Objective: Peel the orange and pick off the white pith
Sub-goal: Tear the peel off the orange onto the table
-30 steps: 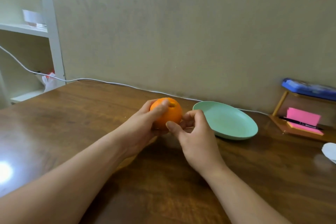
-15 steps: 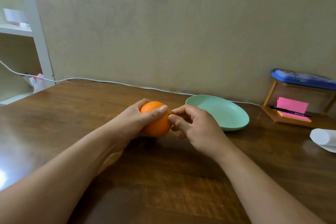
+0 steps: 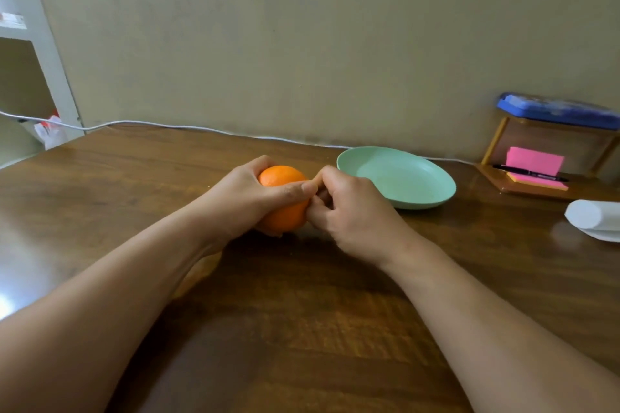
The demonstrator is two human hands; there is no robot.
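An unpeeled orange (image 3: 283, 215) sits just above the brown wooden table, wrapped by my left hand (image 3: 248, 198), whose thumb lies across its front. My right hand (image 3: 349, 208) is against the orange's right side with its fingers curled, the fingertips digging at the skin where it meets my left thumb. That contact spot is hidden by the fingers. No peel has come off that I can see.
A pale green plate (image 3: 432, 201) lies right of my hands near the wall. Farther right stand a small wooden rack (image 3: 496, 178) with pink sticky notes (image 3: 533, 161) and a pen, a blue case (image 3: 557, 111) on top, and a white roll (image 3: 593, 216). A white cable (image 3: 167, 126) runs along the wall.
My left hand has turned the orange, and its thumb now lies across the front. My right fingers have closed in against the orange's right side.
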